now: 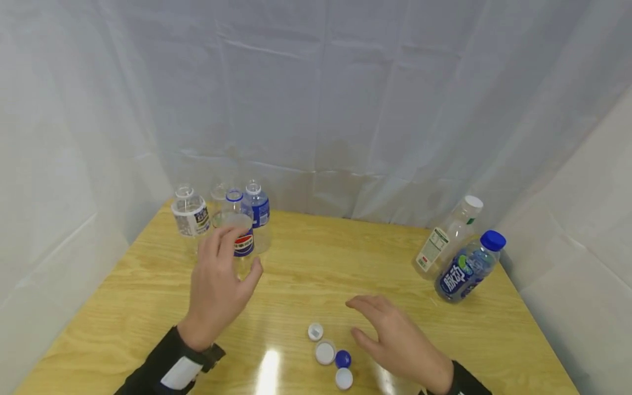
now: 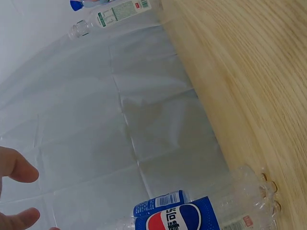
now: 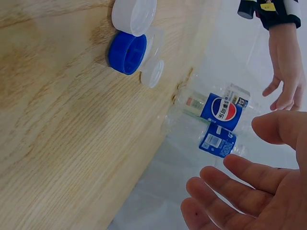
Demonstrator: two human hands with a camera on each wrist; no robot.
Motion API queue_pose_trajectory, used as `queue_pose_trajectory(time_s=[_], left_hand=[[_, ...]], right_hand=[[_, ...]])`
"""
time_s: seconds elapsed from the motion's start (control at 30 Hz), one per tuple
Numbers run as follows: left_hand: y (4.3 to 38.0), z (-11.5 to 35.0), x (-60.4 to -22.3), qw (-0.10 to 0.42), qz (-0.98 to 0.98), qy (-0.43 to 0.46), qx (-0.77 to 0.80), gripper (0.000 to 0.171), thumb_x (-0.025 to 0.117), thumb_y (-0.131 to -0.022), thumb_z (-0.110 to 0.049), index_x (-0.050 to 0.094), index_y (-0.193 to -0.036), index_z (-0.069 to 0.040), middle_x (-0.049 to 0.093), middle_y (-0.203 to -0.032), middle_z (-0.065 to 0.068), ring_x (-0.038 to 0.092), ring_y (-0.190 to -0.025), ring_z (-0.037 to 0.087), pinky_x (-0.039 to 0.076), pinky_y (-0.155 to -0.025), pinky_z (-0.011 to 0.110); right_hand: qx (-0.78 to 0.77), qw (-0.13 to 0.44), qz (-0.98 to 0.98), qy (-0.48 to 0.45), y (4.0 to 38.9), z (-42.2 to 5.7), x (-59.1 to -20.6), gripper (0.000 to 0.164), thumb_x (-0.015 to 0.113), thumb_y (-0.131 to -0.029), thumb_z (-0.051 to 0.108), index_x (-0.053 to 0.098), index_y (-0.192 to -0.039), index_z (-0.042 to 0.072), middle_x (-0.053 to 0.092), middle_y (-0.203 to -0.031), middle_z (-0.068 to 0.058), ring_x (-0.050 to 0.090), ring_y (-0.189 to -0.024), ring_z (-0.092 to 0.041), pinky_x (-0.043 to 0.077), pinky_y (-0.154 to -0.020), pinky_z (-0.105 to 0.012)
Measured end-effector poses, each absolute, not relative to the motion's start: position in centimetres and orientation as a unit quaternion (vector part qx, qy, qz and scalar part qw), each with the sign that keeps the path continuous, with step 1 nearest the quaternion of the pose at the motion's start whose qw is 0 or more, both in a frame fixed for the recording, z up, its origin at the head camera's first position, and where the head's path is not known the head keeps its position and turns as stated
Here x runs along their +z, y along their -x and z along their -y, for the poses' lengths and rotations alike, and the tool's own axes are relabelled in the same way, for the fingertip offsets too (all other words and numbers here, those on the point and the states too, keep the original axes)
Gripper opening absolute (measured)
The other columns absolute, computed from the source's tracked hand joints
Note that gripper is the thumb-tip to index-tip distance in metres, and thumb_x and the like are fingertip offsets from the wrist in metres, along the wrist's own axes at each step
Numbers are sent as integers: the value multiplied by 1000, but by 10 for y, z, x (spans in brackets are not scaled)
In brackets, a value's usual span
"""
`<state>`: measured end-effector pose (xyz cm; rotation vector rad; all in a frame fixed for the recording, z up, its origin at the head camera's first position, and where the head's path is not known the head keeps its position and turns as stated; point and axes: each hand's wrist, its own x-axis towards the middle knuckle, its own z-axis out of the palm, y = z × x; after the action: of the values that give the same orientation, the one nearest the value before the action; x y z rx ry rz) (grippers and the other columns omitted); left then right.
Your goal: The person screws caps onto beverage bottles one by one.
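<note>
My left hand (image 1: 217, 288) hovers in front of a cluster of uncapped clear plastic bottles at the back left, thumb and fingers spread and holding nothing. Nearest to it stands a Pepsi bottle (image 1: 243, 245), partly hidden by the fingers. Beside that are a blue-labelled bottle (image 1: 260, 214) and a white-labelled bottle (image 1: 192, 220); another clear bottle is mostly hidden behind. Over the front of the table, my right hand (image 1: 400, 343) is empty, its fingers loosely extended. Just left of it lie white bottle caps (image 1: 325, 352) and one blue cap (image 3: 127, 52).
At the right of the wooden table (image 1: 316, 263) stand a clear bottle with a white cap (image 1: 473, 202) and a blue-labelled bottle with a blue cap (image 1: 492, 240). Pale sheeting (image 1: 316, 109) encloses the back and both sides.
</note>
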<state>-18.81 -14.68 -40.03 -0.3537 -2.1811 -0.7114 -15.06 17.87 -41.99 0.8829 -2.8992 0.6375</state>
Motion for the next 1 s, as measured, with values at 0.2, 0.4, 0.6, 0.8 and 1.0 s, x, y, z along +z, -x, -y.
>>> queue_pose_trajectory(time_s=[0.2, 0.4, 0.6, 0.8, 1.0], left_hand=[[202, 154, -397, 411, 852, 125, -300, 57, 70, -81, -17, 51, -131, 4, 48, -129, 25, 47, -118, 40, 44, -96, 49], [219, 158, -393, 421, 844, 108, -313, 63, 70, -81, -17, 47, -135, 4, 46, -131, 26, 46, -118, 40, 42, -98, 52], [235, 163, -396, 406, 860, 79, -301, 70, 72, -81, -19, 41, -139, 6, 44, -136, 28, 46, -123, 42, 40, -103, 54], [244, 165, -401, 384, 871, 43, -304, 80, 76, -81, -19, 35, -146, 4, 44, -138, 27, 45, -124, 41, 40, -102, 54], [251, 165, -407, 359, 879, 11, -313, 86, 77, -82, -21, 29, -151, -1, 42, -142, 27, 44, -130, 42, 42, -104, 56]], right_hand=[[205, 11, 937, -284, 149, -179, -422, 41, 70, -94, 29, 62, -133, 20, 63, -135, 0, 60, -123, -18, 54, -98, -41], [201, 7, 936, -288, 147, -181, -426, 41, 69, -95, 29, 62, -133, 19, 62, -135, -3, 58, -125, -20, 53, -100, -43], [206, -45, 939, -271, 147, -185, -427, 41, 64, -99, 33, 60, -137, 20, 60, -137, -1, 58, -126, -21, 52, -100, -45], [222, -87, 938, -251, 147, -189, -428, 42, 62, -100, 35, 59, -138, 19, 60, -138, -1, 57, -127, -24, 51, -101, -50], [220, -87, 939, -250, 147, -189, -431, 43, 63, -99, 36, 59, -137, 19, 60, -138, -2, 57, -127, -25, 51, -101, -51]])
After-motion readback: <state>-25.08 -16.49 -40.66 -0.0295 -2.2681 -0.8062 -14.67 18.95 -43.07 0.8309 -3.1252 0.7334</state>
